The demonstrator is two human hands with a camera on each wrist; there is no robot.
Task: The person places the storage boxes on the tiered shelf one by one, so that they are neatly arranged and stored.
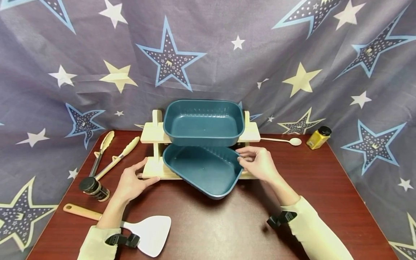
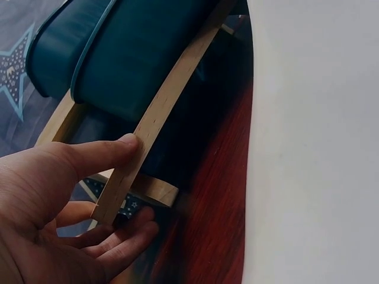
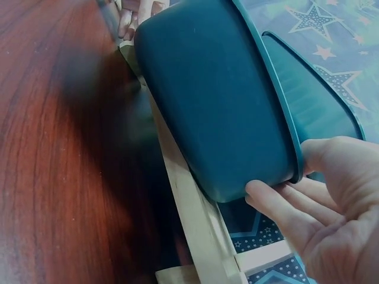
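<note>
A two-tier wooden rack (image 1: 152, 133) stands at the back of the table, with a teal bin (image 1: 204, 141) on its upper shelf. On the lower shelf a second teal bin (image 1: 208, 173) sits askew, one corner jutting past the front edge. My left hand (image 1: 131, 182) grips the left end of the lower shelf, thumb on the front slat (image 2: 121, 183) and fingers around its end. My right hand (image 1: 260, 164) pinches the lower bin's right end; in the right wrist view the thumb is at the rim and the fingers (image 3: 278, 207) lie against the outer wall.
Tongs (image 1: 112, 164) and a black-capped jar (image 1: 95, 188) lie at the left. A white spatula (image 1: 154, 233) lies under my left forearm. A wooden spoon (image 1: 294, 141) and a yellow spice bottle (image 1: 318, 138) are at the back right. A starry curtain (image 1: 208, 65) hangs behind.
</note>
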